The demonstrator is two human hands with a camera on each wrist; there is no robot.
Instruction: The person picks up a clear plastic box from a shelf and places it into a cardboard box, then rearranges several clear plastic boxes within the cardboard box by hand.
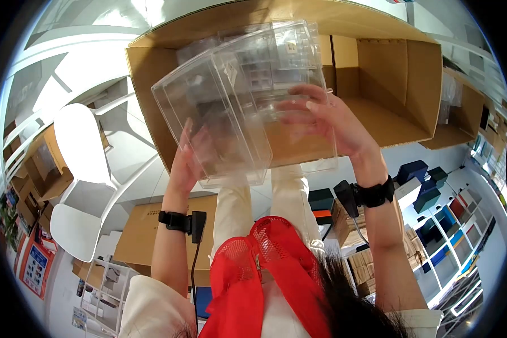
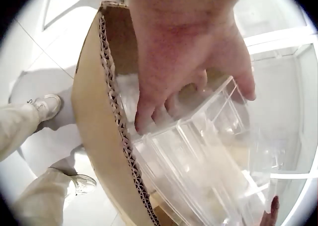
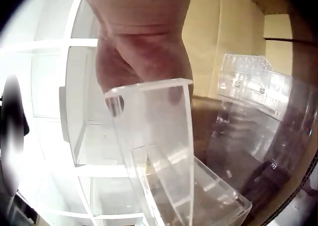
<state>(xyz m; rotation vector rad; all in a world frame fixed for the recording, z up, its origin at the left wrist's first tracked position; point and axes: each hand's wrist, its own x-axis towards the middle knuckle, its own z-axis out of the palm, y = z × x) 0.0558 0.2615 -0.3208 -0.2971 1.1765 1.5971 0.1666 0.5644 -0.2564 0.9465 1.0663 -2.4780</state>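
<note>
Two hands hold a clear plastic container (image 1: pixel 225 107) tilted over an open cardboard box (image 1: pixel 397 84). The left hand (image 1: pixel 190 160) grips its left side; in the left wrist view that hand (image 2: pixel 191 62) has its fingers over the edge of the clear container (image 2: pixel 184 156). On the other side the right hand (image 1: pixel 332 121) has its fingers curled round the plastic; in the right wrist view the right hand (image 3: pixel 144 57) holds the end of a clear piece (image 3: pixel 154 116), fingertips partly hidden behind it. More clear plastic pieces (image 3: pixel 256 87) lie inside the box.
A white chair (image 1: pixel 81 146) stands at the left. Another cardboard box (image 1: pixel 456 107) is at the right, and a flat carton (image 1: pixel 146 231) lies near the person's legs. White shelves (image 1: pixel 453 236) with dark boxes (image 1: pixel 412 170) stand at lower right.
</note>
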